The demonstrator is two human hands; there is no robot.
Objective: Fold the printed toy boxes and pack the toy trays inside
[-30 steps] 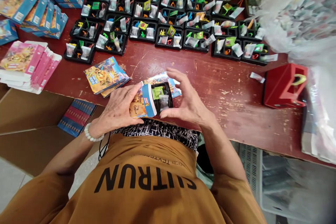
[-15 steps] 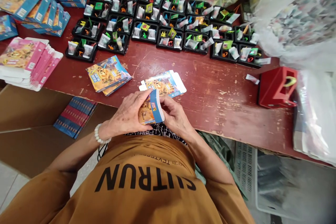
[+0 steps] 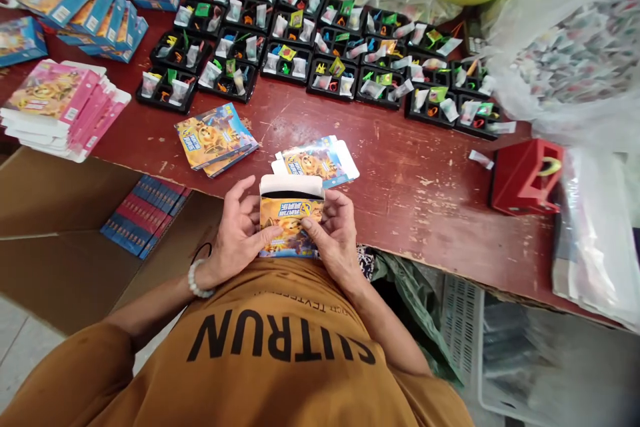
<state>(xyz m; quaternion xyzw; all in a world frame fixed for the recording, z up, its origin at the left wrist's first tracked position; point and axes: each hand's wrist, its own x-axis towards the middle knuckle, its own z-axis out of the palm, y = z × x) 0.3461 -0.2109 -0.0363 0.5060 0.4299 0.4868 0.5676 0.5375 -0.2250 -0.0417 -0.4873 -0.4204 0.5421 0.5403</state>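
Note:
Between my two hands is a small printed box (image 3: pixel 291 223) in orange and blue, its white top flap raised and a dark opening below the flap. My left hand (image 3: pixel 246 223) grips its left side, thumb across the front. On the right side my right hand (image 3: pixel 337 233) holds it the same way, thumb on the print. Just beyond the box, a flattened blue and orange carton (image 3: pixel 320 161) with white flaps lies on the red table (image 3: pixel 400 167). Farther left rests a small pile of similar cartons (image 3: pixel 216 137).
Black trays (image 3: pixel 283 61) with small toys and packets fill the table's back. Pink boxes (image 3: pixel 55 97) and blue boxes (image 3: pixel 100 10) are stacked left. A red tape dispenser (image 3: pixel 523 177) stands right, near a bag of packets (image 3: pixel 575 47). An open cardboard box (image 3: pixel 65 267) sits below left.
The box has turned so its printed front and raised white flap show. My hands have moved apart to its two sides, and the view has shifted slightly.

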